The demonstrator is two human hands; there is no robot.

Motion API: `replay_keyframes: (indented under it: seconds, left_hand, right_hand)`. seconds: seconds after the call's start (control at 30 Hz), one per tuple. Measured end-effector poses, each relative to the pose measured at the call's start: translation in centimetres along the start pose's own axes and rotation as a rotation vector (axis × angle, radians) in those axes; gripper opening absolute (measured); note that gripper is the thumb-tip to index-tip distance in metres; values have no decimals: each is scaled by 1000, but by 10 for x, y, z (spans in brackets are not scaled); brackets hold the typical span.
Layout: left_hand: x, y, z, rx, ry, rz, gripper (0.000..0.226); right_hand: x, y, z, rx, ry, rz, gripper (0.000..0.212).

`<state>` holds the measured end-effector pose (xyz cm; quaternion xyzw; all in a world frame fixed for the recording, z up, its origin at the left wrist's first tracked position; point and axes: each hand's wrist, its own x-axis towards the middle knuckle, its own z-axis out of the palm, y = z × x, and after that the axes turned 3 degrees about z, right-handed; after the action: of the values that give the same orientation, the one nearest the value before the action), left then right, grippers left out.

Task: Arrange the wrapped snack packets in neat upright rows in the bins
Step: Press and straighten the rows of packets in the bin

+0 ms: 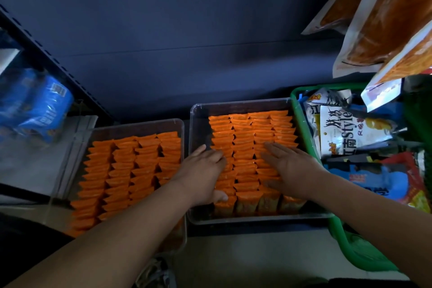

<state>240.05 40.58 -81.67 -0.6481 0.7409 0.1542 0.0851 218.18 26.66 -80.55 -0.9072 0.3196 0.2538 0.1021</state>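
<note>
Two clear plastic bins stand side by side on a dark shelf. The right bin holds several upright rows of orange snack packets. The left bin holds more orange packets, also in rows. My left hand lies on the leftmost row in the right bin, fingers straight over the packet tops and thumb down at the front packet. My right hand rests flat on the right-hand rows, fingers spread. Neither hand holds a packet.
A green basket full of mixed snack bags sits right of the right bin. Large orange bags hang at the upper right. Blue packages lie on a shelf at the left. The dark back panel rises behind the bins.
</note>
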Motion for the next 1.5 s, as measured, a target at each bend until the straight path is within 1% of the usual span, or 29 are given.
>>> replay_keyframes:
  seconds: [0.07,0.17,0.23,0.33,0.43,0.53,0.6,0.67,0.73,0.83,0.93,1.03,1.1,1.17,1.23,1.27,1.33,1.4,1.47,1.5]
  left_hand:
    - [-3,1,-4,-23,30,7,88]
    - [-14,3,-15,-114,111,-7,65]
    - [-31,5,-22,-174,151,-27,58]
    - [-73,-4,-35,-218,184,-82,57]
    - [-135,-31,-38,-170,96,-157,52]
    - [-192,-60,-27,-154,22,-289,62]
    - [-212,-71,-14,-177,-12,-341,63]
    - [-216,-78,-1,-212,-33,-323,61]
    - [-211,-86,14,-210,-37,-299,67]
    - [-203,-101,32,-199,21,-247,77]
    - [-189,-115,44,-128,13,-194,95]
    - [-176,-121,50,-119,26,-191,107]
    - [-168,-127,55,-145,38,-193,109]
    - [-163,-131,60,-160,38,-196,110]
    - [-160,-135,63,-158,38,-190,111]
    - [-159,-136,63,-167,44,-184,112]
    - [-156,-140,59,-172,77,-181,107]
    - [-152,-143,52,-164,156,-184,91]
    - [-146,-144,43,-163,259,-199,72]
    - [-141,-144,39,-172,284,-202,67]
  right_hand:
    - [-7,-5,-8,48,44,6,72]
    - [-17,-21,-25,107,95,31,56]
    - [-22,-36,-32,185,103,41,48]
    - [-28,-64,-38,282,127,7,45]
    - [-37,-103,-42,362,165,-83,45]
    - [-45,-145,-41,346,199,-184,50]
    - [-47,-174,-37,297,223,-271,52]
    - [-43,-201,-30,201,239,-351,58]
    - [-31,-220,-22,75,232,-362,67]
    - [-7,-236,-18,-140,148,-300,80]
    - [21,-238,-21,-317,92,-211,103]
    - [43,-236,-24,-382,109,-194,124]
    - [53,-236,-30,-403,99,-221,127]
    - [57,-236,-37,-392,85,-253,123]
    - [61,-234,-42,-323,70,-277,114]
    - [62,-232,-44,-279,78,-289,107]
    - [66,-226,-46,-196,169,-303,87]
    - [73,-219,-51,-129,264,-286,68]
    - [81,-211,-54,-54,349,-264,56]
    - [83,-206,-54,-15,391,-251,53]
